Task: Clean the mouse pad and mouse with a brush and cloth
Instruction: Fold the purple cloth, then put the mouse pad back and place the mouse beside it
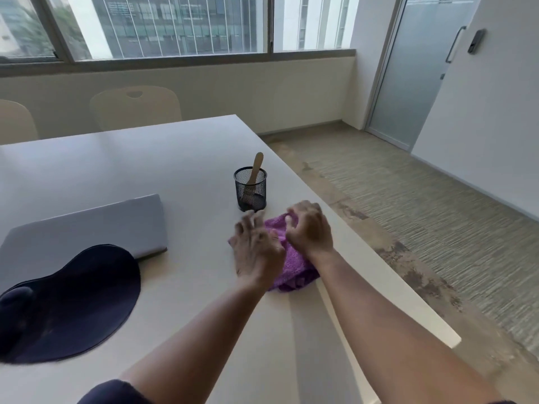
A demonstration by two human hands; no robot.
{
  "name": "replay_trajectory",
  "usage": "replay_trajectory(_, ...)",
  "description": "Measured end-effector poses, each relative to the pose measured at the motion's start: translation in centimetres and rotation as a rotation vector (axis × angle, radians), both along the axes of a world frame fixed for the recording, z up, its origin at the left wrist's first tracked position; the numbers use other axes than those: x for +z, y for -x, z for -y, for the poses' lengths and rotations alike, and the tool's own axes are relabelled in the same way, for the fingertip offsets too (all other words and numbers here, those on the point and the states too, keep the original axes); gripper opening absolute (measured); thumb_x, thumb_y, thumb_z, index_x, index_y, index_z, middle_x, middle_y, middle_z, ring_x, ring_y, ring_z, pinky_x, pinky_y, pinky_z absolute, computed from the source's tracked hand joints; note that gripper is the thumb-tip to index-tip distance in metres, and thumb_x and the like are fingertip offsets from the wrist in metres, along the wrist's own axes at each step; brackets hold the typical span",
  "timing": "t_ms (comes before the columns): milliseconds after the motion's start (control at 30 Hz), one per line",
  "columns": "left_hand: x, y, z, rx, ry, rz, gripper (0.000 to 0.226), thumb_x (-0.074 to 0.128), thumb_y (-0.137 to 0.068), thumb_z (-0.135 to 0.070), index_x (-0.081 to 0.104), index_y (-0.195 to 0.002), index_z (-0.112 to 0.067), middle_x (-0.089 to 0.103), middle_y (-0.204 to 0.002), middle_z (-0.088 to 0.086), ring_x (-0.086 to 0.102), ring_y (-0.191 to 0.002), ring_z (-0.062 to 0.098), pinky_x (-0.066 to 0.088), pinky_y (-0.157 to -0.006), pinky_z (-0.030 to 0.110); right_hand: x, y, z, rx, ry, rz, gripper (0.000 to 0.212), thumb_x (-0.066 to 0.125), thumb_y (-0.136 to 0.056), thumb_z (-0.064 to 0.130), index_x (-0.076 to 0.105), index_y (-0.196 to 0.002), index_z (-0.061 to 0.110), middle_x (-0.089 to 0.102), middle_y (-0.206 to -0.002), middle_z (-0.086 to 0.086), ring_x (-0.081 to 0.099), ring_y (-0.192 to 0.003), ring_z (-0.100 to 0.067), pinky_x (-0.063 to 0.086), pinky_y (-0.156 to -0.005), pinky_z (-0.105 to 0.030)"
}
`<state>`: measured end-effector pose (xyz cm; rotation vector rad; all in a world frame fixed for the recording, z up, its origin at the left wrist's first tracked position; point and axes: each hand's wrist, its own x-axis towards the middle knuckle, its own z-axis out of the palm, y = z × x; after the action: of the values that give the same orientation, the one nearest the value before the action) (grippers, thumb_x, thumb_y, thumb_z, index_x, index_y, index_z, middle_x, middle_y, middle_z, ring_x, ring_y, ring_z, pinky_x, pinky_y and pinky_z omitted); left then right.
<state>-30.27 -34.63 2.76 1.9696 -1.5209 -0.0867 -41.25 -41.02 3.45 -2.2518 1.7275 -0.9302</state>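
Both hands are down on the crumpled purple terry cloth [291, 266] near the white worktop's [145, 158] right edge — the left hand [256, 246] with fingers spread and blurred, the right hand [309, 225] with fingers curled into the fabric. Just behind stands a black mesh cup [250, 189] holding a wooden-handled brush [256, 166]. The dark navy mouse pad [78, 301] lies well apart at left, beside a closed grey laptop [96, 225].

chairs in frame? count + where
2. One chair stands behind the table's far edge, left of centre; a second chair is cut off at the left border. Others may be out of view.
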Motion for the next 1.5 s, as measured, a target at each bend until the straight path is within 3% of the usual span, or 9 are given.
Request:
replay_trajectory(100, -1.4, 0.8, 0.9, -0.079, -0.097, 0.043, 0.053, 0.039, -0.096, -0.026, 0.036, -0.147, -0.015, 0.039, -0.150, 0.007, 0.032, -0.138, 0.023, 0.022, -0.115, 0.035, -1.5, -0.1, -0.1, 0.251, -0.072, -0.082, 0.031, 0.053, -0.090, 0.012, 0.067, -0.117, 0.006, 0.064, -0.125, -0.015, 0.050, -0.123, -0.032, 0.035, -0.104, -0.032)
replay_trajectory(167, -2.6, 0.7, 1.1, -0.095, -0.200, 0.050, 0.055, 0.031, -0.101, -0.032, 0.029, -0.152, -0.013, 0.028, -0.158, 0.007, 0.019, -0.147, 0.021, 0.013, -0.120, 0.036, -2.7, 0.2, 0.2, 0.344, -0.162, -0.136, 0.039, 0.047, -0.095, 0.011, 0.059, -0.133, 0.007, 0.053, -0.144, -0.011, 0.035, -0.142, -0.026, 0.018, -0.117, -0.024)
replay_trajectory(267, -3.9, 0.6, 1.2, -0.077, -0.276, 0.084, 0.062, 0.027, -0.100, -0.041, 0.020, -0.155, -0.011, 0.013, -0.164, 0.008, 0.004, -0.151, 0.019, 0.001, -0.122, 0.036, -4.1, 0.9, 0.8, 0.355, -0.287, -0.198, 0.044, 0.038, -0.102, 0.019, 0.045, -0.146, 0.014, 0.031, -0.160, -0.003, 0.013, -0.152, -0.019, 0.002, -0.122, -0.024)
replay_trajectory(467, -4.4, 0.5, 0.7, -0.057, -0.301, 0.172, 0.081, 0.030, -0.093, -0.048, 0.007, -0.155, -0.003, -0.001, -0.163, 0.015, -0.007, -0.151, 0.022, -0.006, -0.122, 0.037, -4.8, 1.2, 1.8, 0.279, -0.364, -0.328, 0.053, 0.026, -0.105, 0.040, 0.025, -0.155, 0.023, 0.010, -0.165, 0.007, 0.000, -0.152, -0.009, -0.001, -0.124, -0.033)
replay_trajectory(633, -4.4, 0.1, 0.1, -0.070, -0.325, 0.219, 0.094, 0.027, -0.089, -0.060, -0.002, -0.154, 0.001, -0.007, -0.162, 0.020, -0.012, -0.150, 0.027, -0.008, -0.122, 0.039, -4.8, 1.3, 1.8, 0.257, -0.397, -0.347, 0.057, 0.022, -0.103, 0.042, 0.017, -0.156, 0.023, 0.003, -0.166, 0.009, -0.004, -0.151, -0.005, -0.006, -0.123, -0.032)
replay_trajectory(800, -4.5, 0.1, 0.0, -0.051, -0.312, 0.223, 0.098, 0.025, -0.087, -0.065, 0.001, -0.154, 0.002, -0.004, -0.162, 0.021, -0.010, -0.150, 0.028, -0.008, -0.122, 0.040, -4.9, 1.3, 1.7, 0.224, -0.405, -0.349, 0.056, 0.021, -0.103, 0.037, 0.016, -0.157, 0.021, 0.002, -0.166, 0.007, -0.004, -0.151, -0.006, -0.006, -0.123, -0.033)
replay_trajectory(1133, -3.5, -1.3, 0.6, -0.245, -0.260, 0.193, 0.090, 0.032, -0.092, -0.062, 0.007, -0.156, -0.005, 0.004, -0.164, 0.013, -0.004, -0.151, 0.022, 0.000, -0.123, 0.038, -3.5, 0.7, 0.7, 0.098, -0.446, -0.331, 0.057, 0.023, -0.101, 0.031, 0.019, -0.156, 0.016, 0.005, -0.166, 0.000, -0.002, -0.153, -0.015, -0.004, -0.123, -0.040)
replay_trajectory(1367, -0.6, -3.7, 0.4, -0.237, -0.127, 0.149, 0.075, 0.038, -0.096, -0.049, 0.016, -0.156, -0.010, 0.012, -0.164, 0.008, 0.007, -0.151, 0.016, 0.008, -0.123, 0.035, -0.4, -2.6, -0.5, 0.105, -0.260, -0.084, 0.048, 0.036, -0.101, 0.026, 0.045, -0.143, 0.006, 0.034, -0.157, -0.012, 0.023, -0.148, -0.024, 0.016, -0.121, -0.038)
replay_trajectory(1500, 1.0, -6.5, -0.9, -0.159, -0.069, 0.118, 0.069, 0.041, -0.097, -0.045, 0.022, -0.154, -0.013, 0.021, -0.161, 0.008, 0.016, -0.150, 0.018, 0.015, -0.121, 0.033, 1.4, -5.4, -1.6, 0.159, -0.238, 0.042, 0.041, 0.040, -0.099, 0.028, 0.056, -0.130, 0.007, 0.052, -0.140, -0.013, 0.046, -0.131, -0.029, 0.038, -0.105, -0.037)
